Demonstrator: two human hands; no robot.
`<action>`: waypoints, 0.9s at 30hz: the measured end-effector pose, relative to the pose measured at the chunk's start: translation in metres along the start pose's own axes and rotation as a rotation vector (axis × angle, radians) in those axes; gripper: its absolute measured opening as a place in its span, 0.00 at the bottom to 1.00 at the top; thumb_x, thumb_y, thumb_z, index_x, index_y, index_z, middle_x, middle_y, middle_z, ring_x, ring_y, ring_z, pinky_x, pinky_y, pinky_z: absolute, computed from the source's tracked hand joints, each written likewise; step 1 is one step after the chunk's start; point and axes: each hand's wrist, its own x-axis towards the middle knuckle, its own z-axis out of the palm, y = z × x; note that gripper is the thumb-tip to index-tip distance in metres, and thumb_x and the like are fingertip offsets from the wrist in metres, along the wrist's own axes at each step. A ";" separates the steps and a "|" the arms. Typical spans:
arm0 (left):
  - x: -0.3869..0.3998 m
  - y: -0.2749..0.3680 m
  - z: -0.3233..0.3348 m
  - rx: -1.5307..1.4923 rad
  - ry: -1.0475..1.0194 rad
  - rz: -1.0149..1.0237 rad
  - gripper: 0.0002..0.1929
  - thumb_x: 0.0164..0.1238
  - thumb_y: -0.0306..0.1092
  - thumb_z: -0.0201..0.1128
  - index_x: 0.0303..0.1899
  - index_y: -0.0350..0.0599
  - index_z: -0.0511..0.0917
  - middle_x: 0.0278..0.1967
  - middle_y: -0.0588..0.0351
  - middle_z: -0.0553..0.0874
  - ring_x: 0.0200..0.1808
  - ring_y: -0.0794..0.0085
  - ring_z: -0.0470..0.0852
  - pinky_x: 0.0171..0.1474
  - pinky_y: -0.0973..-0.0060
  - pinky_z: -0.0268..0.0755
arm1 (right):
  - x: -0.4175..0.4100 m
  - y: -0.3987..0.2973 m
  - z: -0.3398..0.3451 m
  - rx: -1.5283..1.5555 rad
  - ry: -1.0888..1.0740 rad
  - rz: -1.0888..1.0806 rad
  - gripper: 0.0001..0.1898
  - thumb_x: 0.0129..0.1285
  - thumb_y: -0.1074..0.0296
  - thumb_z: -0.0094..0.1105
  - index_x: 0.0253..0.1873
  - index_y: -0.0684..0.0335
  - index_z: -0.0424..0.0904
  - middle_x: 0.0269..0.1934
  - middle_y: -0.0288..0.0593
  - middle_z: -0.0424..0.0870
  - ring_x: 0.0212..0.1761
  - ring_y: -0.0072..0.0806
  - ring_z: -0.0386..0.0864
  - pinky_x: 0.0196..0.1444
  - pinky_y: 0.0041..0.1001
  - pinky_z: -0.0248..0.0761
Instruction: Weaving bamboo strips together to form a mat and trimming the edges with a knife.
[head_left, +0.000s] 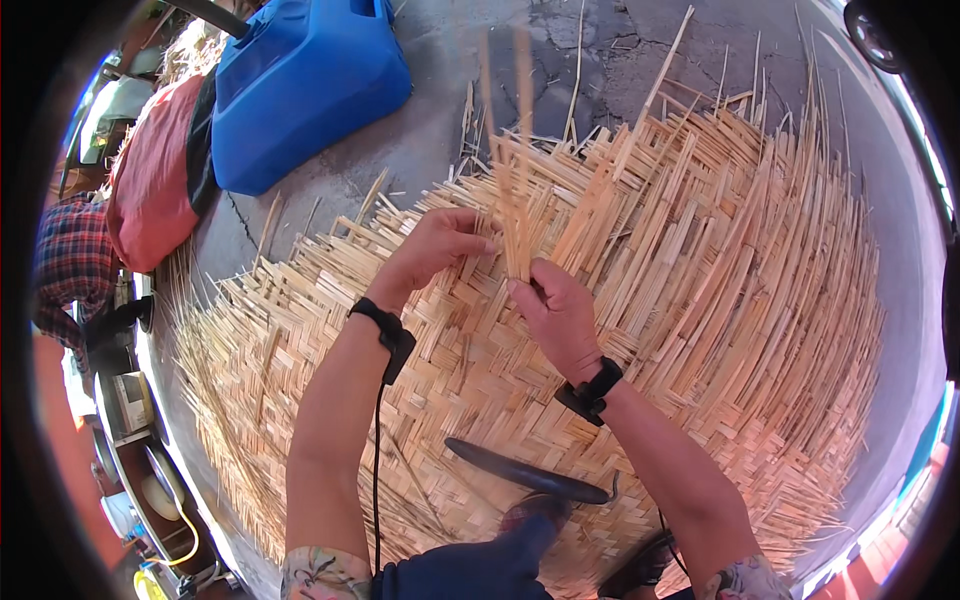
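A large woven mat of flat split reed or cane strips (465, 375) spreads beneath me, a herringbone weave near my feet and loose strip ends along its far edge. Several upright strips (516, 202), blurred at their tops, are pinched at their lower end by my right hand (556, 315). Just left of them is my left hand (442, 244), thumb and fingers bent near the strips; whether it grips one is unclear. Both wrists wear black bands with small devices. A dark, slightly curved tool or bar (525, 472) lies on the mat by my foot.
A blue plastic jerrycan (307, 90) stands on the cracked concrete floor (427, 127) beyond the mat. Near it is a red cloth-covered bundle (154, 172). A person in a plaid shirt (75, 255) is at the far left, above shelves with assorted items. My shoe (536, 510) rests on the mat.
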 end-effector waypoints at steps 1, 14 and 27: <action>-0.001 -0.001 -0.001 -0.167 0.002 -0.093 0.13 0.61 0.24 0.72 0.48 0.37 0.86 0.35 0.61 0.89 0.36 0.79 0.86 0.41 0.82 0.79 | 0.001 0.001 0.004 0.087 0.020 0.119 0.08 0.65 0.67 0.65 0.47 0.60 0.80 0.33 0.45 0.82 0.36 0.44 0.82 0.37 0.36 0.74; -0.030 -0.020 -0.014 -0.499 0.063 0.285 0.11 0.65 0.20 0.67 0.48 0.37 0.88 0.50 0.57 0.87 0.53 0.74 0.84 0.59 0.76 0.75 | 0.043 -0.008 0.015 -0.461 -0.173 0.054 0.13 0.64 0.63 0.60 0.51 0.57 0.83 0.40 0.48 0.86 0.45 0.48 0.83 0.46 0.43 0.75; -0.027 -0.032 0.010 0.012 0.503 0.250 0.08 0.66 0.23 0.66 0.44 0.41 0.89 0.39 0.61 0.90 0.40 0.80 0.85 0.45 0.81 0.76 | 0.064 0.008 -0.002 -0.663 0.125 0.077 0.17 0.63 0.62 0.66 0.49 0.60 0.68 0.48 0.47 0.77 0.50 0.47 0.79 0.49 0.42 0.76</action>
